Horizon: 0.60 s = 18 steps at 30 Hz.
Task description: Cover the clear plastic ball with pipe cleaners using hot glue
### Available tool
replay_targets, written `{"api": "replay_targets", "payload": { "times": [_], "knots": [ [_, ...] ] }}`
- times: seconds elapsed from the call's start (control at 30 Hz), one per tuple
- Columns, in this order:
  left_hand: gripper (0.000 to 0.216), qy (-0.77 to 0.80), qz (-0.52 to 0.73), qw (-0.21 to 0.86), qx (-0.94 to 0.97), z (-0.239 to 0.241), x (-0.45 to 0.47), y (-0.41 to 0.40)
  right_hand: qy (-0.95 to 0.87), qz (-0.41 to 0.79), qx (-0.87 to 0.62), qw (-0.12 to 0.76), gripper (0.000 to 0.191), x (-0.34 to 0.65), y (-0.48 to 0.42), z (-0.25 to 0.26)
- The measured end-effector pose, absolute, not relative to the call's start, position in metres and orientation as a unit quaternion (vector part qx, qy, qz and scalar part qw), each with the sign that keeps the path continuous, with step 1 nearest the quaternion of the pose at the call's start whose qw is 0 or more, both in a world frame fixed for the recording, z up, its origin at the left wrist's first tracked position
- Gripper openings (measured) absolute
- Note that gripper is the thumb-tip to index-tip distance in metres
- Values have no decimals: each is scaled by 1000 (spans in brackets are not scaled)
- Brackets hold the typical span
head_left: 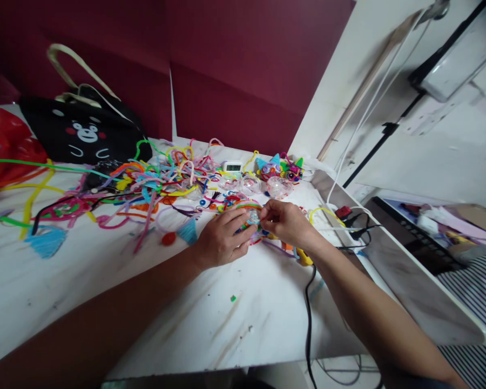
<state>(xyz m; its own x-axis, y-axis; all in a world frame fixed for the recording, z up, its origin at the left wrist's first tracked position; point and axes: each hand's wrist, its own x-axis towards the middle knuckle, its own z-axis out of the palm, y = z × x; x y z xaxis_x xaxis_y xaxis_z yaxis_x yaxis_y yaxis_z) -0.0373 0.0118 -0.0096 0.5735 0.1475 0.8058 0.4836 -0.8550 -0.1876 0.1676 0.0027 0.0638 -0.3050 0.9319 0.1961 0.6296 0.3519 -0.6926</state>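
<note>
My left hand [227, 237] is closed around the near side of a colourful craft piece [248, 205] with a rainbow-striped rim and something clear in its middle. At the piece's right edge, my right hand [285, 221] is pinched; whatever lies between its fingertips is too small to make out. Fingers cover much of the piece. Behind it stand several clear containers [279, 187] that seem to hold beads. To the left lie a blue tassel-like fan [187, 232], a red pom-pom [168, 238] and a tangle of coloured pipe cleaners [178, 167].
A black bag [85, 129] and a red plastic bag [12, 146] sit at the back left. Near the wall are a small digital clock [232, 167] and two bright animal-like figures [269, 167]. A power strip [354, 229] and black cable [309, 308] lie right.
</note>
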Motion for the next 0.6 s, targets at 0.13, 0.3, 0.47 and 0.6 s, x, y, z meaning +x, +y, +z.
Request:
{"api": "replay_targets", "payload": {
  "times": [0.13, 0.3, 0.47, 0.6],
  "knots": [
    [29, -192, -423, 195, -864, -7, -37, 10, -761, 259, -515, 296, 12, 175, 4, 61],
    [28, -196, -435, 201, -856, -6, -36, 9, -749, 270, -531, 291, 13, 191, 0, 59],
    [28, -189, -440, 196, -856, -6, -34, 8, -751, 274, -538, 268, 13, 199, -8, 66],
    [28, -191, -437, 195, -857, -5, -33, 6, -761, 230, -550, 257, 13, 196, -11, 76]
  ]
}}
